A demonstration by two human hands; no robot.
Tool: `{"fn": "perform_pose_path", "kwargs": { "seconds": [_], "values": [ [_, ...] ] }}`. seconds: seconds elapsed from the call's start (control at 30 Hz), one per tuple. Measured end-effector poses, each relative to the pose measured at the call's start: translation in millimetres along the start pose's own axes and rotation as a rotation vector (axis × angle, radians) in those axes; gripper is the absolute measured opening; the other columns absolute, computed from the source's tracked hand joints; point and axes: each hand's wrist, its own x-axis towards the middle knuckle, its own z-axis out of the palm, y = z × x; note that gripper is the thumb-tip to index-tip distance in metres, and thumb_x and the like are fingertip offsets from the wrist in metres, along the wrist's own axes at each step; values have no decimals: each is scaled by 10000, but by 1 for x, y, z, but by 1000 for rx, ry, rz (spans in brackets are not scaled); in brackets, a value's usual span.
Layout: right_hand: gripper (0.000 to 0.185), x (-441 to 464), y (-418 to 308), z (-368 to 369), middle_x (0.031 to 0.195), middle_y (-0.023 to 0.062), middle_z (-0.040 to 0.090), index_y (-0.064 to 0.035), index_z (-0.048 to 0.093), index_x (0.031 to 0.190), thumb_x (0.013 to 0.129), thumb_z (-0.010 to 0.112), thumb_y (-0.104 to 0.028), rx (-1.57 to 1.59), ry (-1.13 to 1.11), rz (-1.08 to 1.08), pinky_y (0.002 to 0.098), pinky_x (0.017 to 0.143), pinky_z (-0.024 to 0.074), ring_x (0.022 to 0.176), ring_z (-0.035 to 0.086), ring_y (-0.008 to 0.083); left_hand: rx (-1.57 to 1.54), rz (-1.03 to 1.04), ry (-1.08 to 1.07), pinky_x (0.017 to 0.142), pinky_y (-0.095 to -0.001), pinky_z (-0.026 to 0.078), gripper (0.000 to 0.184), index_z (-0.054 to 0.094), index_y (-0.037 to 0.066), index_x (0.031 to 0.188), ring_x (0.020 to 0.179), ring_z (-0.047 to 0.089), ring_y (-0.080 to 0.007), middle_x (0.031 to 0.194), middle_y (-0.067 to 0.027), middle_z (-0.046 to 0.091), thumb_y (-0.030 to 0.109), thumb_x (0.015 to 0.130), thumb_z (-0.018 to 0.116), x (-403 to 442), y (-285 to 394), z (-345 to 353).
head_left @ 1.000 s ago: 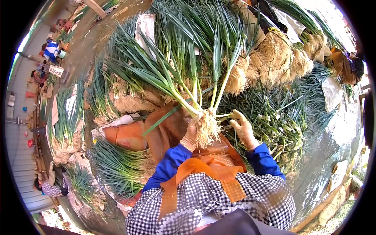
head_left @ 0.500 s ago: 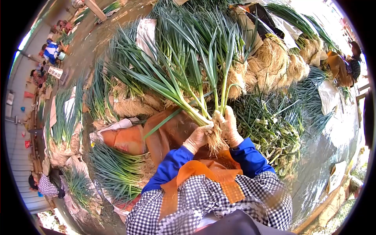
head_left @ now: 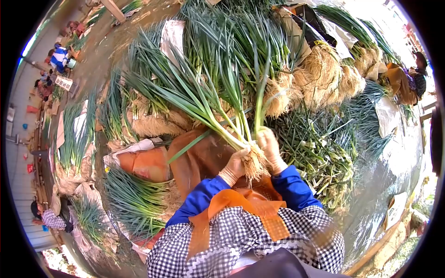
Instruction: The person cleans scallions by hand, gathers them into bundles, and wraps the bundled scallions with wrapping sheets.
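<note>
Evidently your left hand [head_left: 235,163] is closed round the bases of the green onions [head_left: 225,131], roots [head_left: 255,170] over the brown sheet [head_left: 204,157] near its right edge. Your right hand [head_left: 270,147] curls against the rightmost stalk [head_left: 260,109], its grip too blurred to tell; a hard tug could snap it.
</note>
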Motion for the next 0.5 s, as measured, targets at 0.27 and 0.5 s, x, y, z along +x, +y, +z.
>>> {"fn": "perform_pose_path", "kwargs": {
  "seconds": [0.27, 0.5],
  "values": [
    [276, 9, 28, -84, 711, 83, 610, -37, 623, 826, 882, 473, -262, 103, 330, 465, 306, 588, 464, 649, 580, 182, -23, -30, 4, 935, -391, 442, 363, 504, 8, 1112, 1033, 553, -239, 1061, -119, 574, 102, 780, 619, 4, 1, -16],
    [421, 28, 20, -131, 1161, 146, 553, -61, 520, 1164, 799, 656, -220, -976, 194, -105, 339, 897, 454, 1038, 553, 265, 15, 38, -72, 820, -457, 506, 435, 459, 3, 1169, 919, 596, -273, 983, -144, 576, 199, 800, 579, -45, 49, 24]
  ]
}}
